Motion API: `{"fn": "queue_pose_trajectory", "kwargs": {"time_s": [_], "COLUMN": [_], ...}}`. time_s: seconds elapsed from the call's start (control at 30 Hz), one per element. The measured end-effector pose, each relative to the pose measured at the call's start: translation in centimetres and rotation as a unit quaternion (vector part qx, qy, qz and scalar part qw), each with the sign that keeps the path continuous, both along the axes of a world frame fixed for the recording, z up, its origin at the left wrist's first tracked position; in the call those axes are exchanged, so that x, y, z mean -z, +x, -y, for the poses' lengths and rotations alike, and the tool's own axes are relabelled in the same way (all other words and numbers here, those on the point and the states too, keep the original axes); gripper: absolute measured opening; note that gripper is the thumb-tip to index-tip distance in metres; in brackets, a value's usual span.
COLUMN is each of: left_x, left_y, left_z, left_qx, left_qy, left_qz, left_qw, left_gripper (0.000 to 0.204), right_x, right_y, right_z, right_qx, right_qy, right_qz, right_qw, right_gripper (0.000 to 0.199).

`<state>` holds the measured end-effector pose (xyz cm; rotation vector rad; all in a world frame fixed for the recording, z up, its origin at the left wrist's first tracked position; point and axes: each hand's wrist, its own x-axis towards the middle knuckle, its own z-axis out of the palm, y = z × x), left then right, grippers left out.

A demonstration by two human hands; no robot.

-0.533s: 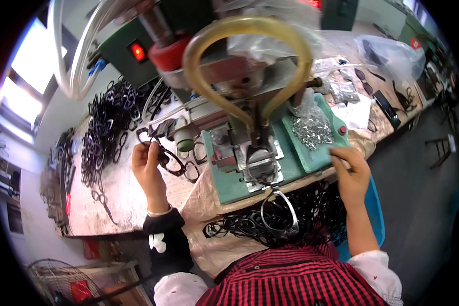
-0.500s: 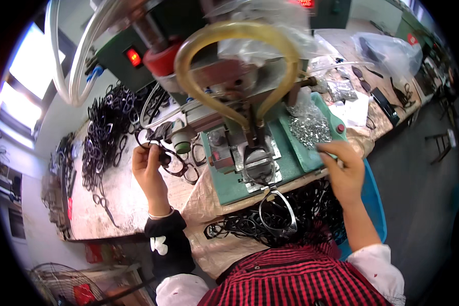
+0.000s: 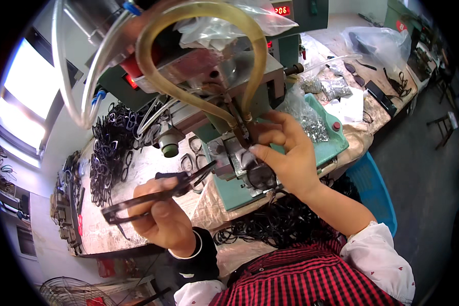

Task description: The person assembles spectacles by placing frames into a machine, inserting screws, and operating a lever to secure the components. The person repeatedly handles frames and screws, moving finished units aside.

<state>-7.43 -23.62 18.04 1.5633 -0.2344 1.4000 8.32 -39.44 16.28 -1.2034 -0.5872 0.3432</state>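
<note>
My left hand [image 3: 163, 222] is closed on a dark eyeglass frame [image 3: 137, 203], held tilted in front of the machine's left side. Beyond the fingers, a slim dark end of it reaches toward the metal fixture. My right hand [image 3: 290, 158] is at the green bench machine [image 3: 224, 194], thumb and fingertips brought together beside the tool tip. Anything in that pinch is too small or hidden to make out. Below those fingertips a round dark rim [image 3: 261, 176] sits at the fixture. Above, a yellowish hose [image 3: 147, 48] loops down to the tool.
Right of the fixture, a green tray [image 3: 336, 140] carries small shiny metal parts [image 3: 316, 127]. A heap of dark eyeglass frames [image 3: 109, 153] lies at left; more [image 3: 285, 222] are piled before my lap. A blue bin [image 3: 375, 188] stands at right. A red-capped air cylinder hangs upper left.
My right hand has moved from beside the tray to the tool tip. My left hand came nearer, with the eyeglass frame turned. The clear-looking frame below the fixture no longer shows there.
</note>
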Motion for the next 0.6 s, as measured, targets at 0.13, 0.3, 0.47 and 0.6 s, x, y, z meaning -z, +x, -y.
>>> {"fn": "queue_pose_trajectory", "kwargs": {"time_s": [0.13, 0.3, 0.47, 0.6], "left_x": [-2.6, -0.7, 1.7, 1.1], "left_y": [1.8, 1.7, 2.4, 3.0], "left_z": [-0.7, 3.2, 4.0, 5.0], "left_qx": [-0.127, -0.076, -0.069, -0.063], "left_qy": [0.081, 0.145, 0.414, 0.407], "left_qz": [-0.079, -0.077, -0.181, -0.209], "left_qw": [0.985, 0.984, 0.889, 0.887], "left_gripper": [0.019, 0.011, 0.032, 0.03], "right_x": [-1.6, -2.5, 0.5, 5.7], "right_y": [-1.2, -2.4, 3.9, 9.2], "right_z": [-0.1, 2.7, 3.2, 6.8], "right_qx": [-0.033, -0.099, -0.003, 0.283], "right_qy": [0.009, 0.044, -0.109, -0.059], "right_qz": [-0.102, -0.018, 0.105, 0.177], "right_qw": [0.994, 0.994, 0.989, 0.941], "right_gripper": [0.062, 0.07, 0.053, 0.046]}}
